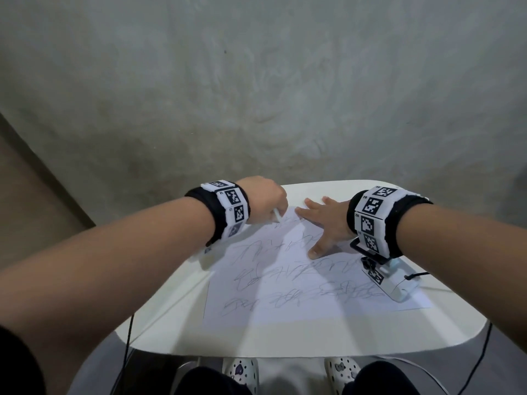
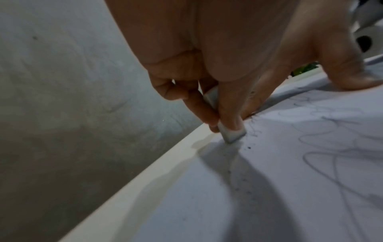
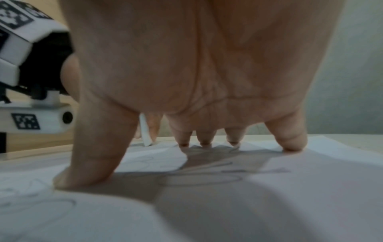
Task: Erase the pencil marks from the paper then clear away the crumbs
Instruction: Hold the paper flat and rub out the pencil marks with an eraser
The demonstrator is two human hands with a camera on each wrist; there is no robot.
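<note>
White table [image 1: 182, 323] carries scribbled paper [image 1: 308, 306] covering most of top.

White paper [image 1: 299, 286] scrawled with grey pencil marks [image 1: 288, 273] at frame centre; cream table [image 1: 176, 317] beneath; white eraser [image 2: 231, 133]; black wristbands [image 1: 370, 220] bearing black-and-white square codes; mottled grey floor [image 1: 256, 95] above; white patterned shoes [image 1: 242, 372] at the bottom.

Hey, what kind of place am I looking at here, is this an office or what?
Probably not an office: it looks like a bare recording corner. A small white table stands against a rough concrete wall, holding only the scribbled paper. Tagged wristbands with cameras and trailing cables suggest a data-collection setup.
</note>
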